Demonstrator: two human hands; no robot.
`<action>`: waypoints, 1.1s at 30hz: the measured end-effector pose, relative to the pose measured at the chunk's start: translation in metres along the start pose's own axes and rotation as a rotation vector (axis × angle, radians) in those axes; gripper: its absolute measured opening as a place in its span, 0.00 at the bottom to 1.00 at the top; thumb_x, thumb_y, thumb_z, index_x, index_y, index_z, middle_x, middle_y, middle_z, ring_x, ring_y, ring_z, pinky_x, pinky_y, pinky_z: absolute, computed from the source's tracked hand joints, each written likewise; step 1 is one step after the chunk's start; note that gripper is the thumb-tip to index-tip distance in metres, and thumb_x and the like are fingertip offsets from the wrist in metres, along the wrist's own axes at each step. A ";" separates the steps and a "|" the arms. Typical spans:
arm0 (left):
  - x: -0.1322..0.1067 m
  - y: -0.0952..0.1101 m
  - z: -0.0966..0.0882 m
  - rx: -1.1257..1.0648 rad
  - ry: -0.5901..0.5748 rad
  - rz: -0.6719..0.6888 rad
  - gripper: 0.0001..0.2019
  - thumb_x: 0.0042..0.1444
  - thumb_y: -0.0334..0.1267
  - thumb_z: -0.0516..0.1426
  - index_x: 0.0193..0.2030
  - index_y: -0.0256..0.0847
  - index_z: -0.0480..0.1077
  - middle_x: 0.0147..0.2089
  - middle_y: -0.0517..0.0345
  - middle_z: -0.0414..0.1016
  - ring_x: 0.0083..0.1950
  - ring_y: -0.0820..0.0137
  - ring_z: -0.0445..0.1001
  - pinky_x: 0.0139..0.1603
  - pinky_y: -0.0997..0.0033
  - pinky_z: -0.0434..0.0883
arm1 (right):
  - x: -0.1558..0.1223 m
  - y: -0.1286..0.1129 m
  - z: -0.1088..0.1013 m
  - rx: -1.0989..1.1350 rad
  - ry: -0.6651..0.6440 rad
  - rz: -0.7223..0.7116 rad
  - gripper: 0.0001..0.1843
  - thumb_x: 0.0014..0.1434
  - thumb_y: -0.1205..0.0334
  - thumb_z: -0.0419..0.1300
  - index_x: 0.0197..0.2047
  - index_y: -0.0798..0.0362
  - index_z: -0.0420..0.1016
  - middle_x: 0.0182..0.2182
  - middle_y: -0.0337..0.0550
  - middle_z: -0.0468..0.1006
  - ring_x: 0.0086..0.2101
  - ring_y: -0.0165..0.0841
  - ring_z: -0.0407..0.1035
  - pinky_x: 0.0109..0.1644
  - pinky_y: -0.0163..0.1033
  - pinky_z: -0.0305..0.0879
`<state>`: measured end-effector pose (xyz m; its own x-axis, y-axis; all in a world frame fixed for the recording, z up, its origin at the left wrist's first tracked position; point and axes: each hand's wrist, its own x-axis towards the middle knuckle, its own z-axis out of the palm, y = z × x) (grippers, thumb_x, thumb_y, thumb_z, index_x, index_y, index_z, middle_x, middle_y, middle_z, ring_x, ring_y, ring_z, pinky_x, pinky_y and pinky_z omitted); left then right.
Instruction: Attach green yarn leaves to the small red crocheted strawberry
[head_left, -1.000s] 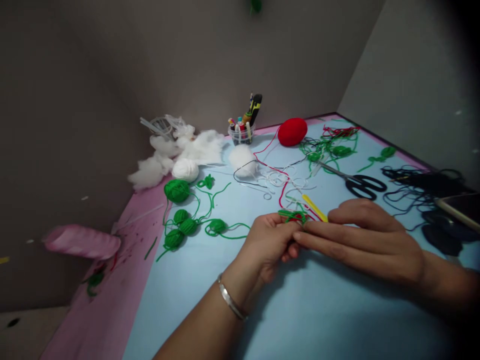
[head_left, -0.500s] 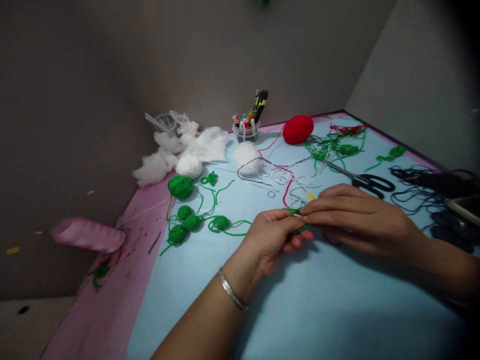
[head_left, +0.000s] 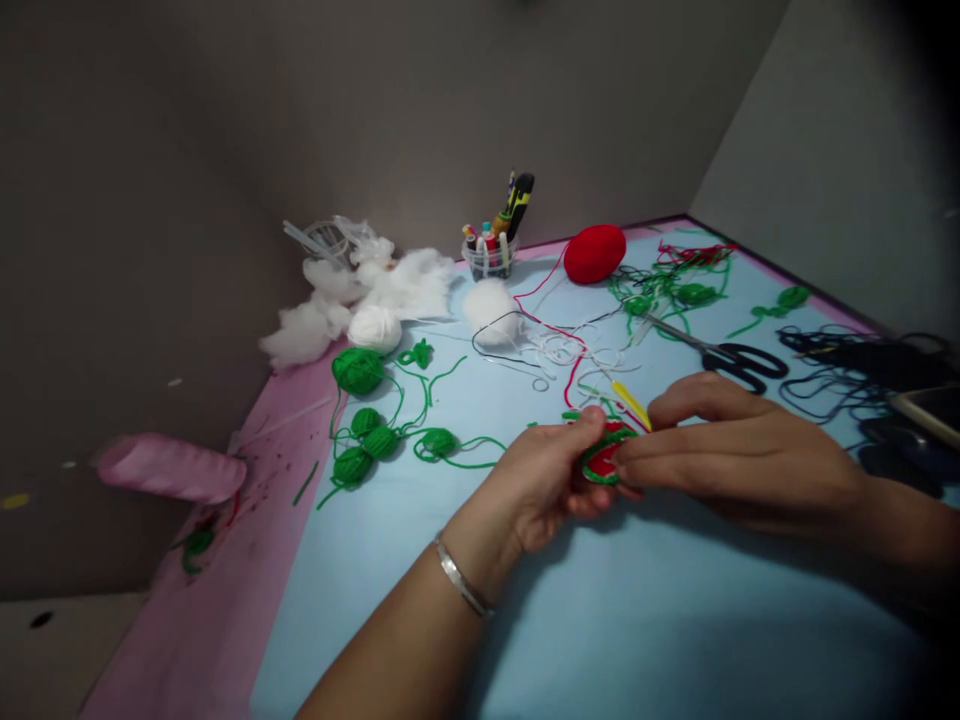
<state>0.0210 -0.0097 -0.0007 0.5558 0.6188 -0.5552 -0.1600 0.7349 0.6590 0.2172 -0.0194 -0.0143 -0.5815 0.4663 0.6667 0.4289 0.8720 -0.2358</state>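
My left hand (head_left: 544, 490) and my right hand (head_left: 739, 455) meet over the light blue table top (head_left: 600, 620). Between their fingertips sits a small round crochet piece (head_left: 604, 458), red in the middle with a green edge. Left thumb and fingers pinch its left side. My right hand's fingers close on its right side and also hold a yellow crochet hook (head_left: 631, 403) that pokes up behind them. Red and green yarn strands trail from the piece toward the back of the table. A silver bangle (head_left: 461, 590) circles my left wrist.
Several small green yarn balls (head_left: 360, 420) lie at the left. White stuffing (head_left: 360, 295), a cup of pens (head_left: 491, 250) and a red yarn ball (head_left: 595, 253) stand at the back. Black scissors (head_left: 731, 358) and dark cords (head_left: 862, 370) lie at the right. A pink roll (head_left: 169, 466) rests off the left edge.
The crochet piece has turned so that its red face with green rim now shows. My right hand drew back slightly and the yellow hook came into view again.
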 end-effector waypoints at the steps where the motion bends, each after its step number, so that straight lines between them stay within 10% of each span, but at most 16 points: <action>1: 0.000 -0.001 0.000 0.024 0.004 0.013 0.15 0.58 0.43 0.60 0.26 0.35 0.69 0.19 0.58 0.69 0.16 0.80 0.61 0.14 0.83 0.49 | 0.000 -0.001 0.000 -0.016 0.005 -0.011 0.19 0.72 0.56 0.47 0.43 0.38 0.81 0.35 0.34 0.87 0.37 0.35 0.76 0.44 0.43 0.69; 7: -0.003 -0.001 0.001 0.077 0.003 0.065 0.07 0.53 0.34 0.60 0.26 0.35 0.71 0.22 0.58 0.72 0.17 0.82 0.60 0.16 0.81 0.48 | 0.002 0.007 -0.005 -0.035 -0.099 -0.126 0.13 0.68 0.62 0.55 0.49 0.40 0.79 0.38 0.37 0.86 0.40 0.37 0.78 0.47 0.46 0.70; 19: -0.006 0.003 0.004 0.344 -0.010 0.190 0.08 0.53 0.26 0.52 0.30 0.37 0.71 0.26 0.63 0.73 0.20 0.81 0.63 0.19 0.79 0.56 | 0.002 0.005 -0.001 0.001 -0.037 0.106 0.08 0.64 0.63 0.59 0.45 0.42 0.75 0.35 0.41 0.81 0.37 0.39 0.74 0.42 0.46 0.70; 33: -0.005 0.000 -0.001 0.151 -0.034 0.196 0.13 0.48 0.45 0.63 0.30 0.35 0.75 0.27 0.57 0.75 0.23 0.79 0.63 0.23 0.79 0.57 | 0.004 0.005 -0.003 -0.087 -0.051 -0.028 0.16 0.70 0.61 0.50 0.48 0.38 0.79 0.36 0.40 0.80 0.35 0.37 0.72 0.41 0.46 0.66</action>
<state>0.0172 -0.0124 0.0017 0.5535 0.7339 -0.3937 -0.1448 0.5504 0.8223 0.2189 -0.0138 -0.0111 -0.6275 0.4507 0.6349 0.4690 0.8697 -0.1539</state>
